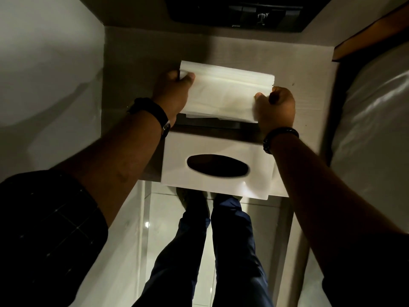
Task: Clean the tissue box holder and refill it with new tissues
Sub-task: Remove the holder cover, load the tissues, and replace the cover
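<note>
At the centre of the frame, the left hand (171, 90) and right hand (276, 105) are pinching opposite ends of the tissue stack (223, 94) above the tissue box holder (218, 185), a light, floppy bundle best gripped at both ends.

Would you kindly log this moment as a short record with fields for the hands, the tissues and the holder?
left hand: grips the tissue stack's left end
right hand: grips its right end
tissues: white stack, held above the holder's far side
holder: white box on the shelf, dark oval slot facing the camera, far side appears open
wrists: dark band on each
</note>
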`<state>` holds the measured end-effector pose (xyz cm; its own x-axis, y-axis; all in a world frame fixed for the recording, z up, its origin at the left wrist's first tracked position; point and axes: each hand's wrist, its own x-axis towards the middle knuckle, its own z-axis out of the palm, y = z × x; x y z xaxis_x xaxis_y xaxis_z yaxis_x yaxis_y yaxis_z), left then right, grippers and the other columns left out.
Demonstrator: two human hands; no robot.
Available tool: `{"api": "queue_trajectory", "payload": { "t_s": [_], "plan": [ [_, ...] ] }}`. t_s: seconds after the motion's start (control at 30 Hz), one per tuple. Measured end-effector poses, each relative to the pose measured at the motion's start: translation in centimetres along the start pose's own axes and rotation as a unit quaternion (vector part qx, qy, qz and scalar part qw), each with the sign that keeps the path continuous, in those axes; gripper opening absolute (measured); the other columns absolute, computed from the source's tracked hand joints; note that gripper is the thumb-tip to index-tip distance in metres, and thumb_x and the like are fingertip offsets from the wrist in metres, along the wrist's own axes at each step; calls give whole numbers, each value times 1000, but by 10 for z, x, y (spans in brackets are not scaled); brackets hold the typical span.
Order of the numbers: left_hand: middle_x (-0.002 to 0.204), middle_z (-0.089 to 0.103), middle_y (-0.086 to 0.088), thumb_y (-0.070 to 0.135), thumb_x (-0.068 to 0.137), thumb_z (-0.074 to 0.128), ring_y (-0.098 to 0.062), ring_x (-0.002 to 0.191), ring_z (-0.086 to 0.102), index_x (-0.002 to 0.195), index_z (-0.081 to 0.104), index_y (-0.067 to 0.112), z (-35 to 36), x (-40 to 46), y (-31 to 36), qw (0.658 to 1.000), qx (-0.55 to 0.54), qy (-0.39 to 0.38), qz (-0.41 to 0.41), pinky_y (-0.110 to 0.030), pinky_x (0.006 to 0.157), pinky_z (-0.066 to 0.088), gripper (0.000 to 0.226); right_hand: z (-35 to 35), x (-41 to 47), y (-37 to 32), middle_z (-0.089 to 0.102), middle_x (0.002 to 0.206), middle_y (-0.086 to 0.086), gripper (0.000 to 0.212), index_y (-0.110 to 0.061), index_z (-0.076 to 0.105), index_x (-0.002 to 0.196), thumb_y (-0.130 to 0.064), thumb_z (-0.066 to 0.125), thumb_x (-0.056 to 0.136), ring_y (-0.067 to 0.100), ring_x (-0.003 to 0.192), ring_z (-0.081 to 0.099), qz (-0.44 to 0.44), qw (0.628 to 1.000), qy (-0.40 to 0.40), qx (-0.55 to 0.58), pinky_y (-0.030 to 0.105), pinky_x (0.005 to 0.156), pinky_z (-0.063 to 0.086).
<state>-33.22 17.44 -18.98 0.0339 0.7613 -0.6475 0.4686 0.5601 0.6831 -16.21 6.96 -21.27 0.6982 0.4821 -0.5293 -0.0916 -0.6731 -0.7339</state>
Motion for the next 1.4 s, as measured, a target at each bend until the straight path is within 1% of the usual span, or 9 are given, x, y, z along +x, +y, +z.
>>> {"api": "queue_trajectory", "payload": {
  "t_s": [0.17,0.33,0.43,0.5,0.57,0.67,0.77,1.2,1.4],
  "plan": [
    [117,65,-12,28,98,52,-27,104,62,114,64,12,-4,-6,-2,999,26,14,-21,-41,93,53,25,1,2,2,57,86,-1,16,-19,52,88,-30,64,85,18,79,56,-45,994,-3,-103,24,69,47],
    [122,62,-10,27,98,51,-29,112,59,125,58,11,-7,-8,-10,999,33,21,-33,-40,93,52,32,-2,-6,4,60,92,0,19,-16,62,101,-30,62,89,16,83,55,-51,989,-12,-140,24,78,48],
    [149,42,-10,31,93,61,-27,135,43,147,34,15,-12,-11,-15,991,104,44,69,-39,109,41,63,-8,-15,2,63,105,8,26,-10,62,108,-28,58,90,23,96,59,-139,975,29,-168,29,86,48],
    [159,23,-13,44,82,71,-29,146,23,152,18,12,-18,-17,-12,944,234,23,232,-39,119,24,93,-12,-22,-3,58,124,14,44,-8,58,124,-34,57,89,27,109,58,-245,953,37,-172,33,90,51],
    [161,12,-16,64,70,70,-35,149,11,153,13,12,-21,-18,-6,855,380,-20,353,-46,121,15,113,-11,-24,-8,51,136,17,62,-11,50,135,-45,59,84,31,122,52,-355,910,-16,-216,35,97,47],
    [162,0,-19,79,59,63,-40,148,-1,154,6,14,-8,-10,-2,753,514,-99,399,-60,118,9,129,-5,-16,-8,32,155,17,85,-14,30,149,-61,52,81,38,143,27,-447,792,-148,-389,51,114,27],
    [162,-8,-15,90,55,56,-36,149,-10,153,-2,14,2,5,-13,691,598,-131,385,-57,119,-2,137,-3,3,2,8,163,15,93,-13,14,154,-71,32,84,39,149,5,-451,705,-205,-507,62,117,10],
    [162,5,-18,97,59,32,-40,149,2,153,5,8,15,27,-53,714,590,-39,376,-65,115,6,133,4,51,23,6,162,18,93,-15,5,154,-79,17,88,42,148,6,-522,610,-163,-573,67,113,8],
    [161,2,-21,101,56,18,-42,148,1,153,2,4,15,22,-46,700,608,-38,372,-67,114,3,138,4,43,20,5,162,19,99,-14,6,154,-83,17,84,42,149,5,-492,606,-158,-605,69,113,6]
  ]
}}
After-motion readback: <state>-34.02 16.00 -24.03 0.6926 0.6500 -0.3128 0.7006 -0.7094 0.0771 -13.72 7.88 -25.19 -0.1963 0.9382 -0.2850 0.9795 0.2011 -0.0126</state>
